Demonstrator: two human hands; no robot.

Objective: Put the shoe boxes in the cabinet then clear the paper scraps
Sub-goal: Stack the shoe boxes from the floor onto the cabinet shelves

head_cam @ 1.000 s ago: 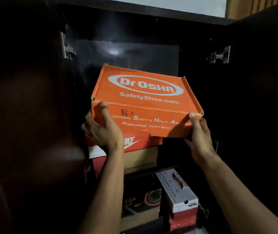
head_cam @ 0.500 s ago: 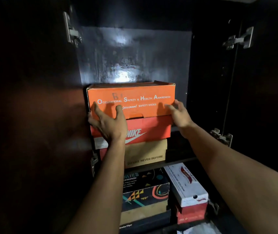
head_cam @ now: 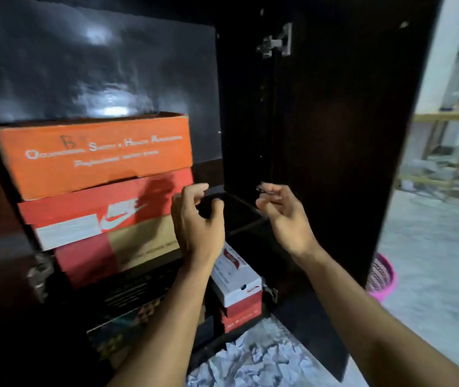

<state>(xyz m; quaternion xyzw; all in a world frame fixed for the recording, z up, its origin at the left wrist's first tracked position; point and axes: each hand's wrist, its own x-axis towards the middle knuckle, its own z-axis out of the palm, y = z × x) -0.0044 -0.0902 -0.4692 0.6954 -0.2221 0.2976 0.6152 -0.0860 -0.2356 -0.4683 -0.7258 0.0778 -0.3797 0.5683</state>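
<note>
The orange shoe box (head_cam: 94, 152) sits stacked in the cabinet (head_cam: 320, 135), both hands' grips, left hand (head_cam: 194, 222) and right hand (head_cam: 284, 216), loosely apart and empty, while paper scraps (head_cam: 259, 361) below them remain uncleared.

Setting: domestic storage corner, most likely a home.
- Dark wooden cabinet (head_cam: 320, 135), door swung open on a metal hinge (head_cam: 277, 41); shelves packed with stacked shoe boxes.
- Branded footwear cartons: orange safety-shoe box (head_cam: 97, 152) on top of a red Nike box (head_cam: 105, 210); a white-and-red box (head_cam: 236, 277) on the shelf below.
- Crumpled paper scraps (head_cam: 259, 358) on the floor at the cabinet foot.
- Pink plastic basket (head_cam: 383, 277) on a pale floor (head_cam: 440, 261).
- Wooden-legged furniture (head_cam: 440, 118) blurred in the lit room beyond.
</note>
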